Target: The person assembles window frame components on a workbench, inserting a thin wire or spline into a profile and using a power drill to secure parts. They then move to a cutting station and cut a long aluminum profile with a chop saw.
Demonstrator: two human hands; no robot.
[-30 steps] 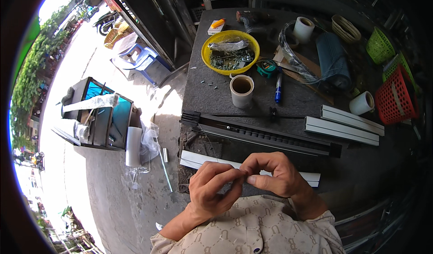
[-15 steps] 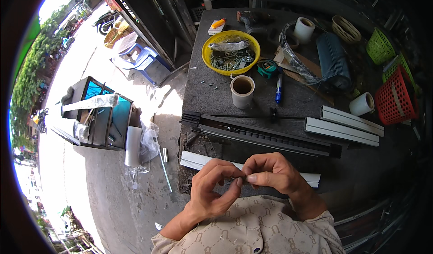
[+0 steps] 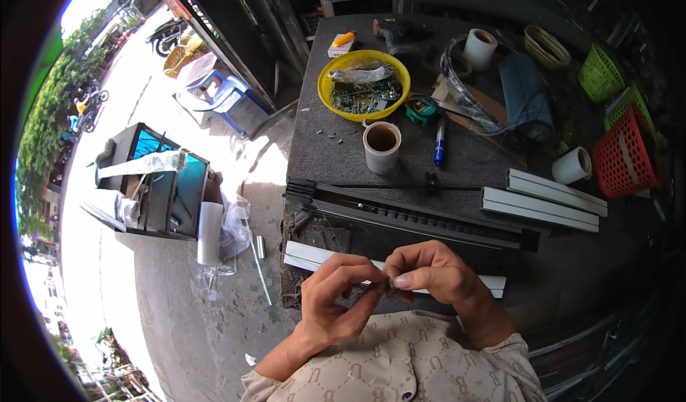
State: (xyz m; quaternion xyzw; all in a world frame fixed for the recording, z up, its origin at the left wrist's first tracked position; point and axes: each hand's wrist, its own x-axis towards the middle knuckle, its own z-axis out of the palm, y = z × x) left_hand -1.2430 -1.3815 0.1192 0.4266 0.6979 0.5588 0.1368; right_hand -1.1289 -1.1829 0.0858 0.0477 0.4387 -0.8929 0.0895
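Observation:
Close in front of my body, my left hand (image 3: 337, 296) and my right hand (image 3: 433, 274) meet fingertip to fingertip. Between them is a small dark piece (image 3: 391, 285), too small and covered to name. Thumb and forefinger of the right pinch it, while the left's closed fingertips press against its other side. Behind and below the hands a white metal profile (image 3: 306, 255) lies along the bench's near edge. Farther off rests a long black slotted profile (image 3: 421, 217), with a small black part (image 3: 431, 182) beyond it.
On the bench (image 3: 314, 159) stand a yellow basket (image 3: 326, 102) of screws, a cardboard-cored roll (image 3: 381, 160), a blue marker (image 3: 439, 143) and a green tape measure (image 3: 420, 110). Two white profiles (image 3: 539, 209) lie right, near a red basket (image 3: 624, 155). A blue plastic chair (image 3: 232, 91) stands left.
My fingers have shifted slightly on the small dark piece, and more of it shows at the right fingertips. The bench items stay in place.

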